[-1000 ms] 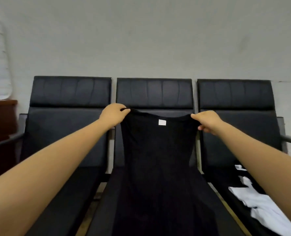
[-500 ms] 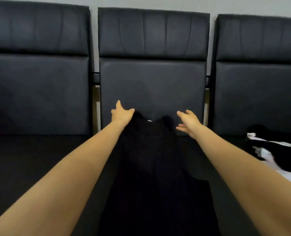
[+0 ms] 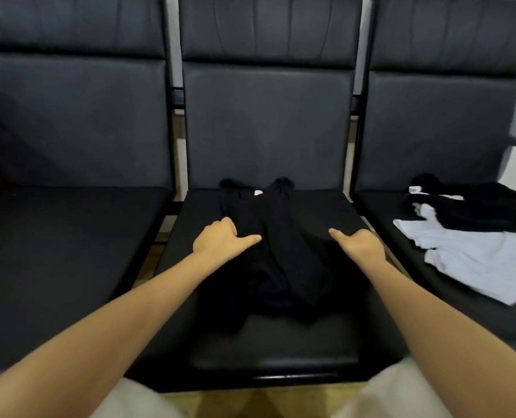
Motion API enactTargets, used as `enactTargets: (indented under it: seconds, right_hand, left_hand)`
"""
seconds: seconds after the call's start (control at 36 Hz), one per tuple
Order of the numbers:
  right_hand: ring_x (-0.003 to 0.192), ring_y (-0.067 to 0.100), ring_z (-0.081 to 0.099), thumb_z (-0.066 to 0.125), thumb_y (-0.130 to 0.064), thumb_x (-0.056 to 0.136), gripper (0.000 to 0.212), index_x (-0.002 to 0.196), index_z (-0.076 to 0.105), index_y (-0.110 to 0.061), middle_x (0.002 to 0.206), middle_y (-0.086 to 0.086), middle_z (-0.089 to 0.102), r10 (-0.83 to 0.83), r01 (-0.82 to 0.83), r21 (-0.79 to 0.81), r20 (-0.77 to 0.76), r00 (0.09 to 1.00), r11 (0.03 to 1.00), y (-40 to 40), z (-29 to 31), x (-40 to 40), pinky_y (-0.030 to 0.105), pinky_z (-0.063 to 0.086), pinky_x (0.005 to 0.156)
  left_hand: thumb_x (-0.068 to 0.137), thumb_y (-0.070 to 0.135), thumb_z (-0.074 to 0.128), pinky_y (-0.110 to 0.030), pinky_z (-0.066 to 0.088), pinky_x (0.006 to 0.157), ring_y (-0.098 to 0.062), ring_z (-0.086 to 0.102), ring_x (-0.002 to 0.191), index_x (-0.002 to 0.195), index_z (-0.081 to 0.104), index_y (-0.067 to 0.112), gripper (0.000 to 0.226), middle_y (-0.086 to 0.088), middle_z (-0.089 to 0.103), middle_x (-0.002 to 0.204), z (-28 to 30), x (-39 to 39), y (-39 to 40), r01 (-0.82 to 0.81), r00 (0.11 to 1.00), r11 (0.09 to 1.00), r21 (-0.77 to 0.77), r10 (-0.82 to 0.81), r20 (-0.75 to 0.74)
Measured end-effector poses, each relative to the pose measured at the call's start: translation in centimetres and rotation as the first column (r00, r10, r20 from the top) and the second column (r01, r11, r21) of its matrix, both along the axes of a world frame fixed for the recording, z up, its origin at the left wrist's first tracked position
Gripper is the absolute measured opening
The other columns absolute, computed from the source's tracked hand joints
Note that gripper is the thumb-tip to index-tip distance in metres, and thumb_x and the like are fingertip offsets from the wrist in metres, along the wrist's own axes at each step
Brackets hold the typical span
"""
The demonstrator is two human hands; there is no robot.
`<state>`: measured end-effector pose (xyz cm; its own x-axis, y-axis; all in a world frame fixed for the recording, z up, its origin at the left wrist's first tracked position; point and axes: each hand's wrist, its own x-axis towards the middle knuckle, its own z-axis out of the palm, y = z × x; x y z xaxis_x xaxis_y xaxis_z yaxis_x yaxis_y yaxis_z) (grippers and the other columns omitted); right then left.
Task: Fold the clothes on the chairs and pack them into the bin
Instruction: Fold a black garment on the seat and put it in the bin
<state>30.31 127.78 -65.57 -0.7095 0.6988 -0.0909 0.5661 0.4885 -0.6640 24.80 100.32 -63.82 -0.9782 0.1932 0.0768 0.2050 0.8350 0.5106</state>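
the black garment [image 3: 278,245] is lying flat on the seat of the middle chair [image 3: 269,342], its neck end with the small white label toward the backrest. the left hand [image 3: 220,241] is gripping its left edge, fingers curled, thumb pointing inward; the right hand [image 3: 359,244] is gripping the right edge likewise. a second ago both hands were holding it up by the shoulders. a white garment [image 3: 474,260] and another black garment [image 3: 474,206] are lying on the right chair [image 3: 432,122].

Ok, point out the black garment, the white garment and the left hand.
black garment [image 3: 284,254], head view, middle of the fabric.
white garment [image 3: 474,260], head view, middle of the cloth.
left hand [image 3: 220,241], head view, back of the hand.
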Motion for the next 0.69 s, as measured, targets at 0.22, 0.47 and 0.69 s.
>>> enactTargets:
  seconds: [0.22, 0.47, 0.69]
  right_hand:
    - [0.069, 0.017, 0.051, 0.063, -0.035, 0.092, 0.035, 0.069, 0.049, -0.012, 0.077, 0.004, 0.053, 0.352, -0.332, -0.166, 0.108, 0.93, 0.929, -3.1, 0.4, 2.4, 0.028, 0.039, 0.063]
    - [0.099, 0.022, 0.064, 0.052, -0.031, 0.099, 0.021, 0.091, 0.065, -0.017, 0.104, 0.006, 0.068, 0.004, -0.292, -0.545, -0.468, 0.884, 0.786, -1.4, 2.5, 1.5, 0.037, 0.05, 0.091]
    - [0.086, 0.019, 0.063, 0.046, -0.023, 0.102, 0.028, 0.12, 0.059, -0.006, 0.11, 0.01, 0.065, -0.4, -0.267, -0.855, -0.456, 0.795, 0.445, 0.9, 3.6, -0.8, 0.031, 0.05, 0.065]
  left_hand:
    - [0.097, 0.043, 0.041, -0.03, 0.041, 0.075, -0.024, 0.057, 0.103, 0.105, 0.059, 0.014, 0.035, -0.002, 0.057, 0.104, -1.3, 3.3, -1.2, 0.089, 0.993, 0.948, -0.304, -0.059, 0.105]
    - [0.103, 0.017, 0.035, -0.036, 0.052, 0.066, -0.019, 0.052, 0.073, 0.083, 0.051, 0.015, 0.026, -0.008, 0.054, 0.089, 2.0, -0.8, -5.1, -0.318, 0.944, 0.573, 0.755, 0.115, 0.31]
    - [0.104, 0.019, 0.039, -0.038, 0.051, 0.087, -0.025, 0.059, 0.112, 0.137, 0.047, 0.01, 0.035, -0.008, 0.056, 0.131, 0.7, -4.9, -10.7, -0.559, 0.829, 0.147, 0.816, 0.116, 0.547]
